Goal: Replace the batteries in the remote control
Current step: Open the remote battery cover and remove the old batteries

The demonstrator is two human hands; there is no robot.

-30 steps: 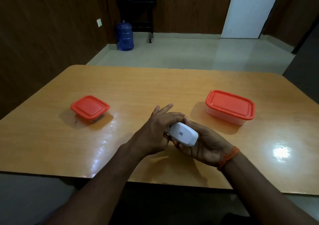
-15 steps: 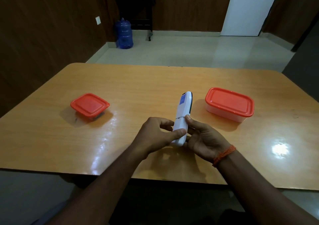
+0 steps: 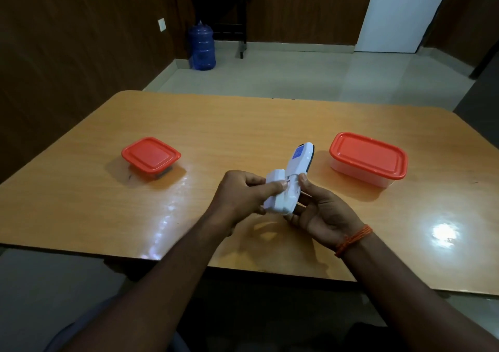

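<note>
A white remote control (image 3: 298,166) is held back side up above the near middle of the table, its far end pointing away from me. My right hand (image 3: 316,208) grips its lower half from the right and below. My left hand (image 3: 243,197) holds the white battery cover (image 3: 274,189), which has come off to the left of the remote, thumb pressed on it. The open battery compartment is mostly hidden by my fingers, so I cannot see any batteries.
A small container with an orange lid (image 3: 150,155) sits on the wooden table (image 3: 243,125) at the left. A larger clear container with an orange lid (image 3: 368,158) stands at the right. A blue water jug (image 3: 202,46) stands on the floor beyond.
The remote turned from lying sideways in both hands to pointing away from me. The battery cover has since come away from its back, into my left hand.
</note>
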